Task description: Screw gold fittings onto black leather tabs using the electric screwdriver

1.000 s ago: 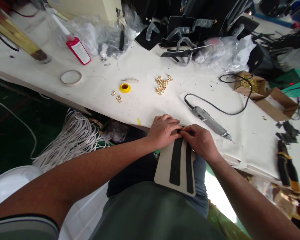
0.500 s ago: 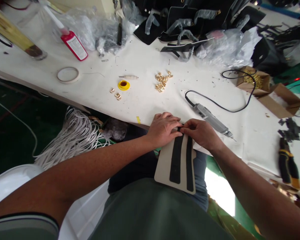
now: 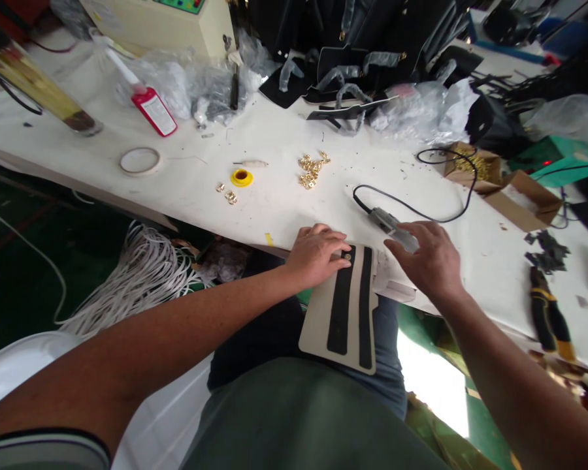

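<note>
A beige flat panel (image 3: 315, 320) with two black strips lies across my lap, its upper end at the table edge. My left hand (image 3: 316, 258) grips the panel's upper left part, thumb on top near a small round metal piece (image 3: 347, 257) on one strip. Over the grey electric screwdriver (image 3: 386, 222) on the table hovers my right hand (image 3: 434, 261), thumb apart from the fingers. The hand hides the tool's front end; whether the fingers touch it is unclear. A pile of small gold metal fittings (image 3: 311, 171) lies further back.
A yellow ring-shaped spool (image 3: 242, 177), a tape roll (image 3: 140, 160) and a red bottle (image 3: 154, 112) stand leftward. Black leather pieces (image 3: 287, 85) and plastic wrap are at the back. Cardboard boxes (image 3: 524, 199) and yellow-black pliers (image 3: 549, 313) lie right; the cord (image 3: 421, 212) loops behind the screwdriver.
My right hand has let go of the panel's upper end and moved right, over the screwdriver. The round metal piece on the strip is now uncovered. My left hand stays on the panel.
</note>
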`<state>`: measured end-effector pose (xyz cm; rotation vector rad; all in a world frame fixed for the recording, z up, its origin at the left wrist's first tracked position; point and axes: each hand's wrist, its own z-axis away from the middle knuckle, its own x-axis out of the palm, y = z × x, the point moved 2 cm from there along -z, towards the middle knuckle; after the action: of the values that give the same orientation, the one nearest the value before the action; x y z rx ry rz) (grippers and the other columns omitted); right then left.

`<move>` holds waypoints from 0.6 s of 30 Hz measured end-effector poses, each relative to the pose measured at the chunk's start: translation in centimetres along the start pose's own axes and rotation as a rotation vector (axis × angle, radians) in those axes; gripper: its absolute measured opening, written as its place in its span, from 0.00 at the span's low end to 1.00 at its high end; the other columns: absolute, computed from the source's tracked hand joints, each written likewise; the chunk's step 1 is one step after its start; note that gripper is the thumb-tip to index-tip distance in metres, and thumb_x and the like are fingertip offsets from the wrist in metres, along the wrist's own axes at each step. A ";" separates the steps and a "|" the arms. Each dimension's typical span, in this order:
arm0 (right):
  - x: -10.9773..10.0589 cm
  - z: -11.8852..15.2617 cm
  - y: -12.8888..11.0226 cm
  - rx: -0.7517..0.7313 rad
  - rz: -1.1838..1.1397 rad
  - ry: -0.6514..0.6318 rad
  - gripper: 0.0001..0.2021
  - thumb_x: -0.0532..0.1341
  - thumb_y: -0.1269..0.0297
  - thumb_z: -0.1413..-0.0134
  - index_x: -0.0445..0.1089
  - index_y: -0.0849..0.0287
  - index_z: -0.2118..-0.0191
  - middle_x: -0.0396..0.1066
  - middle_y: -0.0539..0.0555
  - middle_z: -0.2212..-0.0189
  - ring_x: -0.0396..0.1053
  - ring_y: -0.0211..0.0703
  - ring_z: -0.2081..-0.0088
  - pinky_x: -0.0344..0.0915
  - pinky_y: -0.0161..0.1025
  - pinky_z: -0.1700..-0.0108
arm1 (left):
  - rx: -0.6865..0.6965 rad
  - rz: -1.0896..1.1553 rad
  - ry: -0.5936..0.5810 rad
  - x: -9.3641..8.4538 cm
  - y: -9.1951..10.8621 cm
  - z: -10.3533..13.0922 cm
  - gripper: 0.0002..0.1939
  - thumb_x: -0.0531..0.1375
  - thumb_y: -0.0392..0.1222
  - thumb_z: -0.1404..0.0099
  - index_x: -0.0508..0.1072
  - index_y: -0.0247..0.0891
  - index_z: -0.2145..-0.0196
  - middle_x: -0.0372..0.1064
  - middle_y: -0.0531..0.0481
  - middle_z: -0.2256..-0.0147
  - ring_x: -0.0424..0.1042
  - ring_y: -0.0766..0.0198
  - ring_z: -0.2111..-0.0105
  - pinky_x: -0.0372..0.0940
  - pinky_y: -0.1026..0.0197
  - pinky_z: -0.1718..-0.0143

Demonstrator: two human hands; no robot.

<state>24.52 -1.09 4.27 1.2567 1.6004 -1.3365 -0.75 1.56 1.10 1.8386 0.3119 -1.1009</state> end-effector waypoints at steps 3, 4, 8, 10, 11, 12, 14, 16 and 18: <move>0.4 -0.7 2.8 0.030 0.193 -0.104 0.27 0.65 0.45 0.40 0.75 0.56 0.41 0.76 0.65 0.47 0.72 0.66 0.48 0.69 0.56 0.51 | -0.007 -0.014 -0.023 -0.2 0.2 -0.2 0.12 0.71 0.50 0.34 0.83 0.49 0.53 0.77 0.53 0.41 0.67 0.49 0.40 0.60 0.43 0.42; 0.5 -0.9 3.4 0.040 0.193 -0.139 0.27 0.63 0.46 0.39 0.75 0.56 0.40 0.76 0.65 0.47 0.73 0.65 0.49 0.69 0.55 0.53 | -0.004 -0.019 -0.030 -0.2 0.2 -0.3 0.12 0.70 0.50 0.34 0.83 0.50 0.53 0.77 0.53 0.41 0.67 0.49 0.40 0.60 0.42 0.42; 0.0 -1.5 4.0 0.115 -0.058 -0.157 0.24 0.61 0.49 0.39 0.75 0.55 0.42 0.77 0.62 0.53 0.74 0.58 0.56 0.70 0.50 0.56 | 0.002 -0.030 -0.038 -0.1 0.0 -0.4 0.12 0.69 0.51 0.33 0.83 0.51 0.52 0.77 0.54 0.41 0.67 0.49 0.40 0.60 0.42 0.42; -0.9 -1.4 2.7 0.211 -0.405 -0.156 0.24 0.60 0.47 0.39 0.73 0.54 0.42 0.77 0.59 0.58 0.74 0.55 0.60 0.71 0.49 0.59 | 0.008 -0.029 -0.036 0.0 -0.1 -0.4 0.11 0.69 0.51 0.32 0.83 0.51 0.52 0.77 0.54 0.41 0.67 0.49 0.40 0.60 0.42 0.41; -1.5 -1.4 1.6 0.250 -0.614 -0.148 0.24 0.57 0.47 0.38 0.72 0.54 0.43 0.76 0.59 0.59 0.74 0.54 0.61 0.72 0.49 0.60 | 0.012 -0.029 -0.034 0.0 -0.1 -0.4 0.11 0.69 0.51 0.32 0.83 0.51 0.52 0.77 0.53 0.41 0.67 0.49 0.41 0.59 0.42 0.41; -2.0 -1.2 0.2 0.271 -0.816 -0.129 0.23 0.54 0.48 0.37 0.71 0.54 0.44 0.75 0.59 0.59 0.75 0.54 0.61 0.73 0.50 0.59 | 0.016 -0.029 -0.031 0.0 -0.1 -0.4 0.11 0.69 0.50 0.32 0.83 0.51 0.52 0.78 0.53 0.42 0.67 0.49 0.41 0.59 0.43 0.42; -2.8 -1.1 -2.9 0.281 -1.097 -0.068 0.20 0.48 0.49 0.36 0.69 0.54 0.49 0.71 0.59 0.61 0.74 0.53 0.60 0.74 0.52 0.58 | 0.018 -0.031 -0.028 0.0 -0.1 -0.3 0.12 0.69 0.50 0.32 0.84 0.50 0.52 0.78 0.53 0.42 0.67 0.50 0.40 0.59 0.43 0.42; -3.0 -0.9 -5.9 0.279 -1.215 0.028 0.18 0.50 0.47 0.36 0.68 0.53 0.55 0.66 0.55 0.67 0.72 0.49 0.65 0.73 0.48 0.62 | 0.017 -0.034 -0.027 0.0 -0.1 -0.3 0.12 0.69 0.50 0.32 0.83 0.50 0.52 0.78 0.53 0.42 0.67 0.50 0.40 0.59 0.43 0.42; -2.6 -0.8 -8.3 0.249 -1.298 0.159 0.16 0.59 0.44 0.39 0.66 0.52 0.63 0.60 0.48 0.73 0.66 0.41 0.74 0.68 0.41 0.71 | 0.017 -0.034 -0.021 0.1 -0.1 -0.2 0.13 0.70 0.51 0.32 0.83 0.49 0.52 0.78 0.53 0.42 0.68 0.50 0.41 0.59 0.44 0.42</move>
<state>17.42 -0.92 9.38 0.3020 2.5662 -2.2419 -0.67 1.79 1.01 1.8417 0.3241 -1.1488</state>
